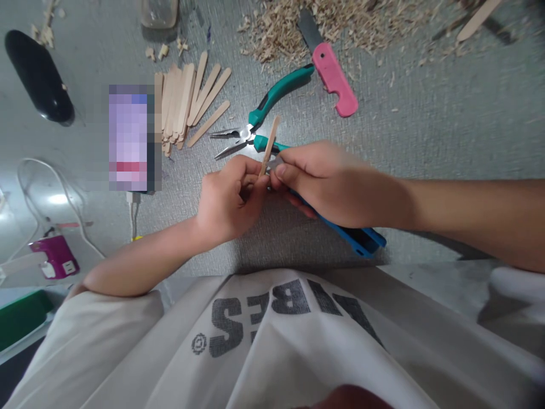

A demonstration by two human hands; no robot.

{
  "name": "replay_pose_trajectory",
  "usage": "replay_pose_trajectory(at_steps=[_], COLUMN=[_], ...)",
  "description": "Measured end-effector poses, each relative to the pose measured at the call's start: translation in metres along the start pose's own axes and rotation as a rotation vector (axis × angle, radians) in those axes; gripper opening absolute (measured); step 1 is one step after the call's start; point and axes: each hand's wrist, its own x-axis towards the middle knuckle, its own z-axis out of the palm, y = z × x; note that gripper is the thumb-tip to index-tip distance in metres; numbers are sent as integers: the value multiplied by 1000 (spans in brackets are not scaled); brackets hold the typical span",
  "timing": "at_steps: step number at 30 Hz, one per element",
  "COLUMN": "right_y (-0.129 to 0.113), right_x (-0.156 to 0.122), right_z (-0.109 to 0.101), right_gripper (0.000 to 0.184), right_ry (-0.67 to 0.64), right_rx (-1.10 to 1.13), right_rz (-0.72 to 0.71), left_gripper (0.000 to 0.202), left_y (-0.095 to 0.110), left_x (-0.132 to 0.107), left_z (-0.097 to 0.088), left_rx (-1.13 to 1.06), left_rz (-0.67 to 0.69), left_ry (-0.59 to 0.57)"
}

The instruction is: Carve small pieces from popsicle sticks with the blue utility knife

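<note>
My left hand is closed, pinching the lower end of a wooden craft stick that stands tilted between thumb and fingers. My right hand is closed around a blue utility knife; its long handle slants out beneath the palm toward the lower right. A short grey blade shows at the right thumb tip, against the stick's side. How the blade joins the handle is hidden by the fingers. Just beyond the hands lie green-handled needle-nose pliers with spread jaws, one handle partly behind the stick and right hand.
Several craft sticks lie beside a blurred phone. A pink folding knife touches wood shavings. Another stick is at upper right. Left are a black case, purple adapter and white cable.
</note>
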Motion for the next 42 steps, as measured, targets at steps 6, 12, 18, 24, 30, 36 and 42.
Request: replay_pose_trajectory(at_steps=[6,12,18,24,30,36,42], right_y=[-17,-17,-9,0,2,5,10], right_x=[0,1,2,7,9,8,11], right_z=[0,0,0,-2,-5,-9,-11], right_gripper=[53,47,42,42,42,40,39], right_ry=[-66,-83,-113,-154,-256,-309,-351], right_rx=[26,134,208,268,484,576,643], right_rz=[238,294,258,166,61,41,20], left_gripper=[8,8,11,24,32,29,29], left_y=[4,1,0,-2,6,11,14], left_x=[1,1,3,5,10,12,13], left_z=[-2,1,-2,-1,-6,-8,-9], left_rx=[59,127,98,-193,-527,-597,-619], left_rz=[23,92,100,-23,-137,-162,-198], left_ry=[-21,26,6,-40,-57,-63,-64])
